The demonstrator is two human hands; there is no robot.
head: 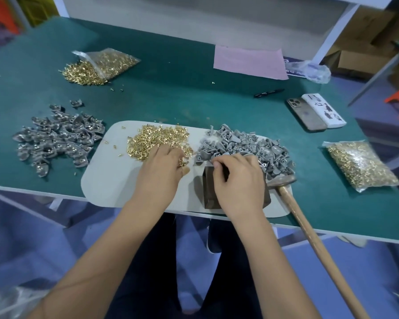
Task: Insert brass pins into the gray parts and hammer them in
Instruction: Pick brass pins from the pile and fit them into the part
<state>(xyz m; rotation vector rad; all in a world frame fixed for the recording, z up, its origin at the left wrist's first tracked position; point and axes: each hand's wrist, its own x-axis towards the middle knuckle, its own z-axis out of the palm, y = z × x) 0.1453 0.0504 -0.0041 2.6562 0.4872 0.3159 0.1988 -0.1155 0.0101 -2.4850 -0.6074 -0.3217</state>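
A heap of brass pins [156, 141] lies on the white mat [111, 176]. To its right sits a heap of gray parts [244, 143]. My left hand [161, 173] rests on the near edge of the pin heap, fingers curled down into the pins. My right hand [237, 180] is over a dark metal block [209, 192], its fingertips pinching a small gray part at the block's far edge. A hammer [309, 229] lies to the right, its head beside the block and its wooden handle hanging past the table edge.
A pile of gray parts with pins fitted [58, 139] lies left of the mat. An open bag of pins [101, 65] sits far left, a sealed bag [359, 164] at right. Two phones [316, 113], a black marker [268, 93] and pink paper [249, 62] lie behind.
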